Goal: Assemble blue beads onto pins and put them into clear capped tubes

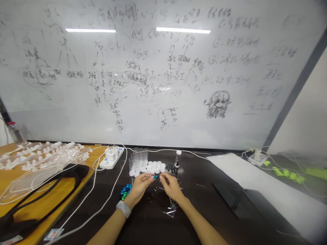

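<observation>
My left hand (140,188) is closed, its fingertips pinching a small shiny blue piece (155,176). My right hand (171,188) meets it from the other side, thumb and finger pressed together at the blue piece; whatever is between them is too small to make out. Just behind the hands are round white caps (154,166) and upright clear tubes (139,159). Blue balls (127,188) and green balls (124,195) lie beside my left wrist. Thin silver rods (170,210) are scattered under my right forearm. Small black pieces (171,168) sit behind my right hand.
A capped clear tube (178,158) stands near the whiteboard (163,132). To the left are a power strip (111,158), loose white cables and bagged white parts (51,153). At right lie dark flat devices (230,200), a white sheet (245,170) and green pieces (288,174).
</observation>
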A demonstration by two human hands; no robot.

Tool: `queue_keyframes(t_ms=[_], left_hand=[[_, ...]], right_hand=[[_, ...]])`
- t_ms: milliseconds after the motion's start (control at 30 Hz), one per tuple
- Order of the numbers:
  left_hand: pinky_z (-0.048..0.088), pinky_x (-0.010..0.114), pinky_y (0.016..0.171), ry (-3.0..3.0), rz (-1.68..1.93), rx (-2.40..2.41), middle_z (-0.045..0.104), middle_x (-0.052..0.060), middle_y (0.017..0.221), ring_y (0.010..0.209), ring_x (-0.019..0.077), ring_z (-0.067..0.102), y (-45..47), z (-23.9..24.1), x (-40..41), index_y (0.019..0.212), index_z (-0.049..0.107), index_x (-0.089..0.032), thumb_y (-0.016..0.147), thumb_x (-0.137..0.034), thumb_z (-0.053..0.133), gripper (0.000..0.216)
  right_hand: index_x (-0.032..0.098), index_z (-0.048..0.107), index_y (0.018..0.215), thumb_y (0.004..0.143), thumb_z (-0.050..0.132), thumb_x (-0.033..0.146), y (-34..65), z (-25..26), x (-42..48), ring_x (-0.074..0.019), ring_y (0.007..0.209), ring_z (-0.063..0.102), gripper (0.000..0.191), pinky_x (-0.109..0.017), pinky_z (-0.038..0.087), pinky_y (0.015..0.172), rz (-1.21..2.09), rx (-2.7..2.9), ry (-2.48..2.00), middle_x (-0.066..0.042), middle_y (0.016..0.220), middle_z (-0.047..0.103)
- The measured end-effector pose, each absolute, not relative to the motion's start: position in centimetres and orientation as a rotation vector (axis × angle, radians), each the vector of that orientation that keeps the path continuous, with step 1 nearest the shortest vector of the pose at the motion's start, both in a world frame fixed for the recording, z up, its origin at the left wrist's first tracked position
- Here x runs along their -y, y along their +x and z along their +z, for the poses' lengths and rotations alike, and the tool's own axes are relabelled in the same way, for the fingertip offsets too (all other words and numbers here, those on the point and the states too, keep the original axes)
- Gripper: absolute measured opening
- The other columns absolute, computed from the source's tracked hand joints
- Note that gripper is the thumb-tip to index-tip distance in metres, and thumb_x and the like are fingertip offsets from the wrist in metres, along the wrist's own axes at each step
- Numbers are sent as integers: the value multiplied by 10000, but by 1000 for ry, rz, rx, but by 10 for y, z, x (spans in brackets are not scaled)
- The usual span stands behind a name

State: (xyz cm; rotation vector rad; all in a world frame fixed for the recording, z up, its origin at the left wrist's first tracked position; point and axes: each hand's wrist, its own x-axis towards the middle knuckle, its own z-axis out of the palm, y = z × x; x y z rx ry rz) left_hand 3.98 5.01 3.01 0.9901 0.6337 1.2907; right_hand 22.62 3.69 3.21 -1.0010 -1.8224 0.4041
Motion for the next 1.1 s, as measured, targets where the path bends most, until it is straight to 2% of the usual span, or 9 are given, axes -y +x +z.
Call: queue_keyframes(t_ms=[100,200,300,400,500,667,833,1000,1100], left_hand=[[527,273,850,995,1293,-634,770,79,878,850,177,707,40,30,-50,874,745,-136,656,-223,873,267],[527,276,854,997,1288,-625,771,85,892,858,181,708,39,29,-50,881,745,-134,661,-222,869,268],[530,281,856,989,1289,-629,771,82,871,845,182,710,39,28,-51,873,744,-134,656,-219,871,266],[531,280,853,986,1293,-622,769,81,873,846,184,710,40,28,-51,875,743,-135,655,-214,872,267],[529,270,850,982,1297,-624,770,77,866,840,178,709,40,29,-51,867,744,-136,650,-209,873,262],[522,268,861,984,1290,-621,774,73,869,847,174,709,39,29,-50,863,745,-141,654,-209,871,253],[521,263,842,980,1293,-637,772,75,866,839,173,707,39,30,-49,868,744,-138,645,-222,879,274],[521,274,857,979,1295,-626,772,80,876,848,177,709,39,31,-49,876,744,-137,649,-226,878,279],[522,274,851,980,1301,-634,772,79,868,841,178,710,39,31,-49,872,744,-138,639,-233,884,288]], right_hand=[[206,590,1086,946,520,344,226,31,-37,-175,647,612,208,-250,438,537,420,1802,-984,-30,811,669],[207,613,999,966,485,325,226,32,-37,-180,682,611,176,-273,460,615,354,1812,-987,-34,811,661],[207,623,857,991,436,318,227,33,-38,-187,704,610,256,-296,460,670,306,1833,-998,-35,777,650],[208,620,991,958,501,320,227,32,-37,-181,675,608,167,-275,460,606,341,1824,-994,-33,805,657],[208,595,1099,932,539,308,227,31,-37,-178,678,612,203,-264,465,582,359,1834,-969,-42,871,666],[205,627,902,994,425,303,226,33,-37,-198,759,621,243,-307,477,716,303,1853,-983,-51,834,660],[205,584,1108,944,522,321,227,33,-36,-178,685,611,210,-276,480,627,351,1845,-982,-36,845,667],[210,626,946,978,452,308,227,33,-36,-195,736,618,203,-304,484,691,303,1860,-1008,-46,822,660],[211,599,1066,949,501,313,226,31,-37,-187,696,609,184,-291,481,640,333,1839,-1005,-44,854,663]])
